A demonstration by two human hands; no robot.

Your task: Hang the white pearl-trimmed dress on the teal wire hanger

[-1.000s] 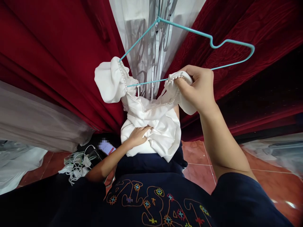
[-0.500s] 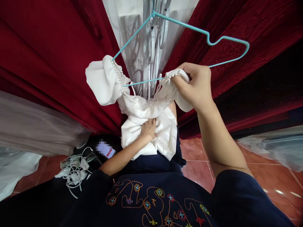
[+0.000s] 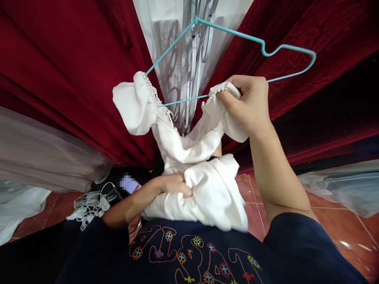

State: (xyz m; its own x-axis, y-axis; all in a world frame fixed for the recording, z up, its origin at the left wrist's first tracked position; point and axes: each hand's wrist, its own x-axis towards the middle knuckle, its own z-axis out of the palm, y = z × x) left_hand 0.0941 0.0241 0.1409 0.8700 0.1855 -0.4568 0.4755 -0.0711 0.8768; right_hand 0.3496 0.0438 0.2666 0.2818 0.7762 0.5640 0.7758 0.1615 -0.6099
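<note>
Left hand (image 3: 174,184) drawn nearer the shirt (image 3: 219,240), grip bunching white garment (image 3: 211,185), right hand (image 3: 248,102) pinching its beaded edge (image 3: 212,94)

Right fingers (image 3: 228,100) and left fingers (image 3: 186,189) grip a white garment (image 3: 189,155).

**White garment (image 3: 194,156) on one end of a turquoise hanger (image 3: 245,36)**

Before you, the garment spans the middle of the frame, pearl-like beads edging its dipping neckline. You have one puffed sleeve (image 3: 132,108) over the hanger's picture-left end; the other sleeve (image 3: 236,128) is pinched at the lower bar, short of the bare, notched end at upper right. Below, toward bottom centre, you see the cloth bunched in loose folds, its lower edge blurred.
</note>
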